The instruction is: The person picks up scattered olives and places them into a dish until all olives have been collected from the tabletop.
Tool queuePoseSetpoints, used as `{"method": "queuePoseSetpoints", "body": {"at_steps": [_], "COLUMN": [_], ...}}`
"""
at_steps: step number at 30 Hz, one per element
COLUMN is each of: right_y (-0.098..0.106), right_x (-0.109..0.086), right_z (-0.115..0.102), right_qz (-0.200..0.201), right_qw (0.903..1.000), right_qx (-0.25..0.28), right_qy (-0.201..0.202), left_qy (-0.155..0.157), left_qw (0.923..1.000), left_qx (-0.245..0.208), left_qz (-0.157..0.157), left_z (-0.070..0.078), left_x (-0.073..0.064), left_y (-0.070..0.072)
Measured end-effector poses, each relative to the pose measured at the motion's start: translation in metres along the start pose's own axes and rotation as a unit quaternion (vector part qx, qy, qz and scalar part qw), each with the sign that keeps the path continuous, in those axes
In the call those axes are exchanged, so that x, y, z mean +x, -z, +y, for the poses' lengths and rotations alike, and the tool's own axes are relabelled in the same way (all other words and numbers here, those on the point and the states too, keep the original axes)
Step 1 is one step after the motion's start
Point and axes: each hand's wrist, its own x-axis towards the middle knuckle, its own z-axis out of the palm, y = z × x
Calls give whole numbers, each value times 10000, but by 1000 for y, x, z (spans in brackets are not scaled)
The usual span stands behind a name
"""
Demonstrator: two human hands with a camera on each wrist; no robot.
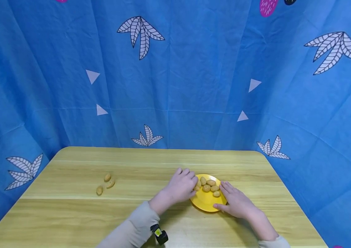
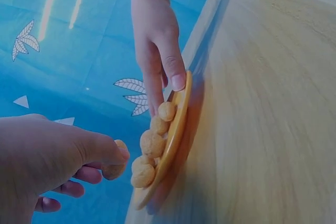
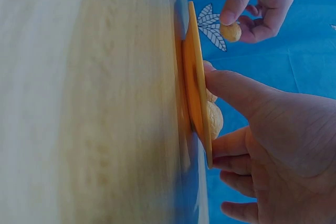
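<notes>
A yellow plate (image 1: 204,204) sits on the wooden table, with several tan, rough-shelled nuts (image 1: 206,188) gathered toward its far side. Over the plate's left edge, my left hand (image 1: 180,185) pinches one nut (image 2: 114,169) between thumb and fingers; the right wrist view also shows that pinched nut (image 3: 231,32) held above the plate's level. My right hand (image 1: 239,203) rests on the plate's right rim, its fingers fairly straight and its thumb spread toward the near side. From the right wrist, the thumb lies over the upper face of the plate (image 3: 195,77).
Three more nuts (image 1: 107,177) lie close together on the left part of the table (image 1: 54,220). A blue patterned curtain (image 1: 194,69) hangs behind the table and along both sides. A small black device (image 1: 160,235) is strapped at the left wrist.
</notes>
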Motion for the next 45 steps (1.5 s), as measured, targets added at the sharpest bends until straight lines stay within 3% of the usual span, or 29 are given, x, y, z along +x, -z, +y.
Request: {"method": "queuePoseSetpoints", "body": {"at_steps": [6,19,45], "right_y": [1,-1,0], "right_x": [-1,0,1], "right_z": [-1,0,1], "right_qz": [-3,28,-46], "right_qw": [10000,10000,9999], "right_qx": [-26,-75,-95], "right_qy": [-21,6,-21], "left_qy": [41,178,292], "left_qw": [10000,9990,9993], "left_qx": [52,-103,-212], "left_qz": [-22,-404,-125], "left_z": [4,13,16], "left_x": [3,9,15], "left_y": [-6,-17,-29]}}
